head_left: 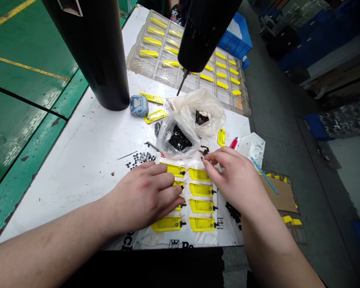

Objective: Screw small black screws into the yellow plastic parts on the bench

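**Our Hands Over the Yellow Parts**

Our left hand point(144, 196) rests spread, its fingers on yellow plastic parts point(201, 205) laid in rows on a white sheet point(87, 160). Our right hand point(232, 178) sits just above them, fingertips pressed together beside a pile of black bits point(203, 151); we cannot tell whether they pinch anything.

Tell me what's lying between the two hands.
The head view shows yellow plastic parts with small black fittings, set in rows on a printed white sheet, between the left hand and the right hand.
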Motion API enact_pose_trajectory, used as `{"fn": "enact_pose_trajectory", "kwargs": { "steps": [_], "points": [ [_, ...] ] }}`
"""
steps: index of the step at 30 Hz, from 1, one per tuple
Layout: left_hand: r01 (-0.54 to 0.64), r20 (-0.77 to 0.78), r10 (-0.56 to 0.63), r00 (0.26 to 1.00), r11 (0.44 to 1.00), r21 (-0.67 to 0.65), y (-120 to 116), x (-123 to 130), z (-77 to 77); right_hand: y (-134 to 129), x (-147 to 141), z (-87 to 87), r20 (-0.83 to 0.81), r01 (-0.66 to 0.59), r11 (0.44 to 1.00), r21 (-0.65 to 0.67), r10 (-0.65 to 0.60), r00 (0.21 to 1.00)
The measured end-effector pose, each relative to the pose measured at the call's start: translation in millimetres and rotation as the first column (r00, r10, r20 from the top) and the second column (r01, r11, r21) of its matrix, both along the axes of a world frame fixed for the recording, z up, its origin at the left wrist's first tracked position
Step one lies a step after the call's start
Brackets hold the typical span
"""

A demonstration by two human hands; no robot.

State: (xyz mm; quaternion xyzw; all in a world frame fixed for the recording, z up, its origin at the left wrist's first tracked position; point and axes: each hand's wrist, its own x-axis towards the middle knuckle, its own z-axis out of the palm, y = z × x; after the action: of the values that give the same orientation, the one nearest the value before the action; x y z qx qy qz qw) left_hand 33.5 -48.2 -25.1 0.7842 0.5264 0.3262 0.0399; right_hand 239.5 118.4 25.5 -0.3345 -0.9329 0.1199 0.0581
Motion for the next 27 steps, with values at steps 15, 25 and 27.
{"fn": "enact_pose_trajectory", "kwargs": {
  "steps": [15, 25, 27],
  "points": [
    [0.080, 0.618, 0.150, 0.772, 0.941, -0.329, -16, 13, 26.4, -101, 22, -12.1, -0.556, -0.191, 0.981, -0.035, 0.139, 0.819],
    [0.223, 0.637, 0.103, 0.764, 0.884, -0.411, -12, 6, 23.2, -100, 28, -9.2, -0.554, -0.249, 0.953, -0.174, 0.114, 0.824],
    [0.342, 0.710, 0.082, 0.699, 0.834, -0.433, -12, 4, 24.5, -97, 28, -4.7, -0.604, -0.342, 0.912, -0.226, 0.143, 0.784]
  ]
}}
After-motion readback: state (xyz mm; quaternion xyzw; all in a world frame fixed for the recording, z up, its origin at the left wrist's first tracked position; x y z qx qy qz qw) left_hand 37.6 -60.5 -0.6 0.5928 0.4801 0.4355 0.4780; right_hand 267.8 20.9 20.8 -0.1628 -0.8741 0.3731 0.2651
